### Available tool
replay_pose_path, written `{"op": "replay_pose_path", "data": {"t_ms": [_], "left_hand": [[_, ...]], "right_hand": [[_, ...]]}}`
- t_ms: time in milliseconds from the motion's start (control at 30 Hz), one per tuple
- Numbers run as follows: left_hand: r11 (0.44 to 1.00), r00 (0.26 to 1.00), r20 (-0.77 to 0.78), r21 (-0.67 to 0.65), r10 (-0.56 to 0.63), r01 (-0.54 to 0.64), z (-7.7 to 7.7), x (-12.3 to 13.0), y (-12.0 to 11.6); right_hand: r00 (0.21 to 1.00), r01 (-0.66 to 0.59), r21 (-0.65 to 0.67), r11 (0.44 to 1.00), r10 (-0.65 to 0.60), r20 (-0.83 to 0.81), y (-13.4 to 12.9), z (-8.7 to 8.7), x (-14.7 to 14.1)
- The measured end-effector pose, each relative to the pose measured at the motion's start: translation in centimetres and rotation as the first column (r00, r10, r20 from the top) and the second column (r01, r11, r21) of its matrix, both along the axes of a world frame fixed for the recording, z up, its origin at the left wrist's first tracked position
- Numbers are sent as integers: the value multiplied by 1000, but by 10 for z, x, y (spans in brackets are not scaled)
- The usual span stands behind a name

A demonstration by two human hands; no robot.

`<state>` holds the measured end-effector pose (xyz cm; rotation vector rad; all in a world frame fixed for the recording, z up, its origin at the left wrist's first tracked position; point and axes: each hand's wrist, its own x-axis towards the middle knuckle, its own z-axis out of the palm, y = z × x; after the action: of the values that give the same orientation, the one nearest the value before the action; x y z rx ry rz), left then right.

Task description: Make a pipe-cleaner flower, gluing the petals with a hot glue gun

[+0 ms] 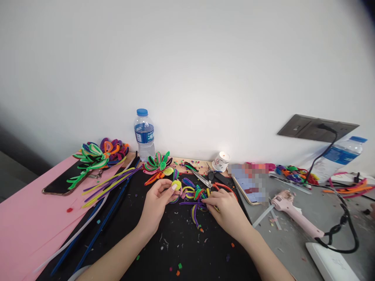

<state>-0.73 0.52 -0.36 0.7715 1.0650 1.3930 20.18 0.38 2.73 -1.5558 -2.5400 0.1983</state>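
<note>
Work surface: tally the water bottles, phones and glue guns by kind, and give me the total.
Water bottles: 2 (left bottle, right bottle)
Phones: 2 (dark-screened phone, lit phone)
Glue guns: 1 (pale pink glue gun)
Total: 5

Both of the person's forearms are bare and reach forward, converging from the lower left and lower right. Left hand (160,195): thumb (173,189) extended inward, nail visible, set in a pinch with the bent index finger. Right hand (224,205): back uppermost, fingers bent and pointing inward; closure at the fingertips cannot be confirmed from where I stand. The hands are near each other, not touching.
</note>
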Motion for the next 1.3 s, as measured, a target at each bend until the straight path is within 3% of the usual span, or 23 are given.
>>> {"op": "replay_pose_path", "data": {"t_ms": [100,400,567,767,1033,1300], "left_hand": [[1000,1000,6,-1,-4,4,0,0,0],[999,999,-4,-13,-45,45,2,1,-1],[999,999,-39,-7,-34,34,1,0,-1],[1000,995,-98,18,-2,3,0,0,0],[999,994,-101,22,-37,39,1,1,-2],[995,992,-110,78,-55,64,4,3,-6]], "right_hand": [[1000,-21,-47,999,22,5,-2,5,3],[1000,6,-8,1000,-6,-11,-4,5,6],[983,-5,-111,994,-15,-181,0,-1,8],[882,-42,-284,958,-97,-461,6,-4,13],[754,22,-154,988,-117,-647,6,-8,5],[734,31,-77,997,-75,-675,1,-10,-1]]}}
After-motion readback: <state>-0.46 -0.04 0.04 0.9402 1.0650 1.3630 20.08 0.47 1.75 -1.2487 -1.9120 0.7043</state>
